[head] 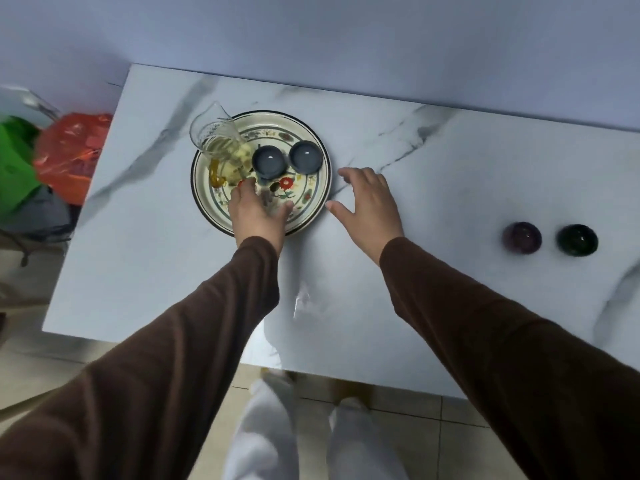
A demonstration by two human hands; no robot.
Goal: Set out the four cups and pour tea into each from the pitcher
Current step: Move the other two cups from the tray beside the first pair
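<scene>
A flowered round plate [311, 199] lies at the table's left middle. On it stand a glass pitcher [221, 147] holding yellow tea and two dark blue cups [270, 162] [306, 156], side by side and upside down. Far to the right on the table sit a purple cup [522, 236] and a dark green cup [577, 240], also bottom up. My left hand [258, 211] hovers over the plate's near side, fingers spread, just short of the pitcher. My right hand [367, 200] is open beside the plate's right rim. Neither hand holds anything.
The marble-patterned table [433, 168] stands against a pale wall. Left of it on the floor sit a red plastic bag [69, 157] and a green bag [15, 164]. The table's near edge runs above my white trousers [263, 427] and the tiled floor.
</scene>
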